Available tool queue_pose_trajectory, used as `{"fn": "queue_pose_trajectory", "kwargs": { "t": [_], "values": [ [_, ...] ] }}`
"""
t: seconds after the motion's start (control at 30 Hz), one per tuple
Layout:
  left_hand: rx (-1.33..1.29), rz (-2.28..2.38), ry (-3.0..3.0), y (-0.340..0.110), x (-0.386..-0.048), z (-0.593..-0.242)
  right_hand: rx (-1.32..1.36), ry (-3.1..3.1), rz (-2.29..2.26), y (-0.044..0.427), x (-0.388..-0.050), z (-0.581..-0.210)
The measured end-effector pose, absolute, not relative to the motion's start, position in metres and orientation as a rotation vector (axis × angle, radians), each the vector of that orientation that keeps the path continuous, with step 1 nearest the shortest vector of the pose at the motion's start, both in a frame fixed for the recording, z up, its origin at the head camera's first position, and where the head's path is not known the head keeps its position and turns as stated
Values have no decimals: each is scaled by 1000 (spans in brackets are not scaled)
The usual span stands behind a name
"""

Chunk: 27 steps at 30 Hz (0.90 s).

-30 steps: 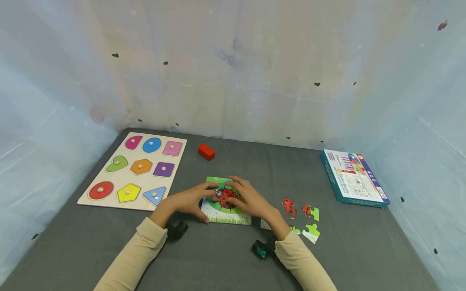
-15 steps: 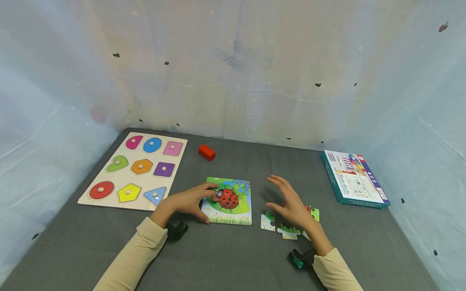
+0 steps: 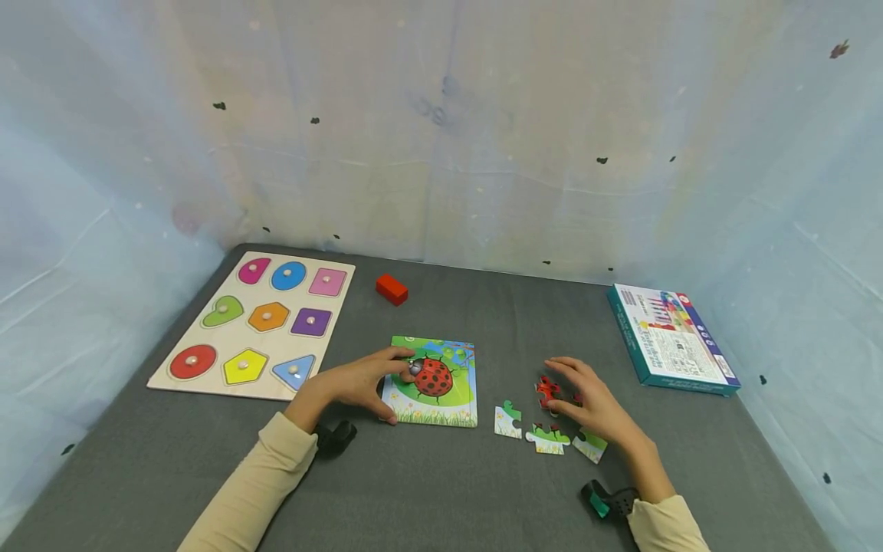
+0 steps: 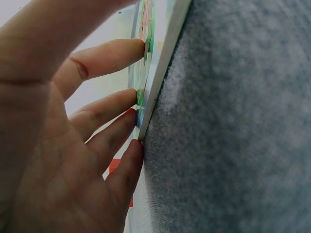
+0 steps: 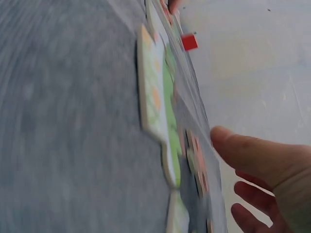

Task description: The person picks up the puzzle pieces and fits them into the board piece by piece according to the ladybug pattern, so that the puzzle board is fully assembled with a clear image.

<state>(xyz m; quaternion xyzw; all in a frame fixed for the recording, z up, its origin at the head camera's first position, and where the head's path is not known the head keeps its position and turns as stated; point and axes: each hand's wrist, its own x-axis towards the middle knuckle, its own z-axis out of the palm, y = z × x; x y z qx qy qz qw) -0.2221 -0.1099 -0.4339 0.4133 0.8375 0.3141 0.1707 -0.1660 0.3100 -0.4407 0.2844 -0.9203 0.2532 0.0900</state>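
Observation:
A square ladybug puzzle board (image 3: 431, 415) lies flat in front of the person. My left hand (image 3: 355, 381) rests on its left side, fingertips touching the top and the thumb by the lower left edge. In the left wrist view, the fingers (image 4: 109, 58) meet the board (image 4: 163, 73) along its edge. To the right, my right hand (image 3: 599, 406) is over loose puzzle pieces, thumb and fingers apart. A red piece (image 3: 546, 389) shows beside its fingertips. Nearer lie a corner piece (image 3: 508, 423), a grass-edged piece (image 3: 548, 440) and another green-and-white piece (image 3: 590, 447), partly covered.
A wooden shape board (image 3: 234, 337) with knobbed shapes lies at the left. Behind the ladybug board is a red block (image 3: 392, 289). A teal-sided box (image 3: 672, 337) stands at the far right. Pale sheeting (image 3: 441, 192) encloses the grey table (image 3: 428, 491).
My right hand has moved right, off the ladybug board and over the loose pieces, and has lowered towards the red one. My left hand has stayed on the board.

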Motion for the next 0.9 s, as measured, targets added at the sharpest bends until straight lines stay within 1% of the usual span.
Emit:
{"fn": "queue_pose_trajectory", "kwargs": {
  "t": [0.23,0.9],
  "values": [
    [1176,886,2380,-110,-222,-435,908,-2800,772,320,-163,-441],
    [1178,907,2371,-111,-223,-438,970,-2852,841,324,-168,-445]
  ]
}}
